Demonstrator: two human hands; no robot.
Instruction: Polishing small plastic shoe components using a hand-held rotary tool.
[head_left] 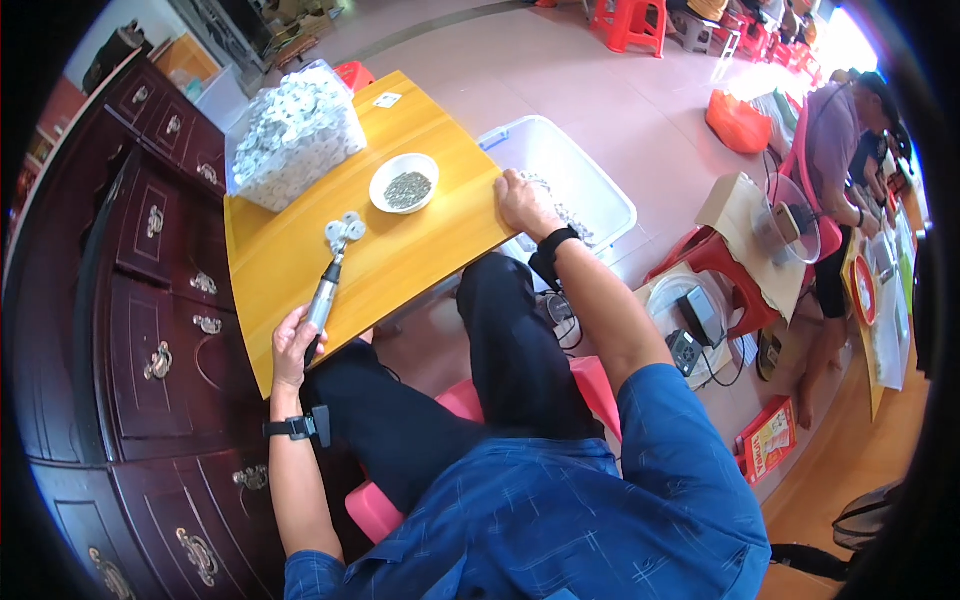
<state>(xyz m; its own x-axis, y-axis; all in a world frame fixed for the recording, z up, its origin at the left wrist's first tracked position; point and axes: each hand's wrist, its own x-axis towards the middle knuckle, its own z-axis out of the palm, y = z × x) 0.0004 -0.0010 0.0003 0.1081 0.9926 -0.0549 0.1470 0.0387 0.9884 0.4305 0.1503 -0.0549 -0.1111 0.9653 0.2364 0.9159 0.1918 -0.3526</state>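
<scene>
My left hand (293, 342) is wrapped round a silver and black electric screwdriver (322, 296) at the near left edge of the yellow tabletop (420, 262). The screwdriver's tip points away from me and reaches a few small white round parts (344, 229) lying on the table. Over the table's right edge, my right hand (528, 203) is closed with its fingers curled; what they hold, if anything, is hidden. Beside and below that hand stands a translucent plastic bin (612, 196) with small pale parts in it. Between the hands, farther back, a white bowl (432, 166) holds small metal pieces, apparently screws.
A clear box (350, 128) heaped with white round parts stands at the table's far left, near a small white card (387, 100). Dark wooden drawers (160, 330) border the left. At right are a red stool (755, 300), electrical devices (700, 318) and a seated person (835, 140).
</scene>
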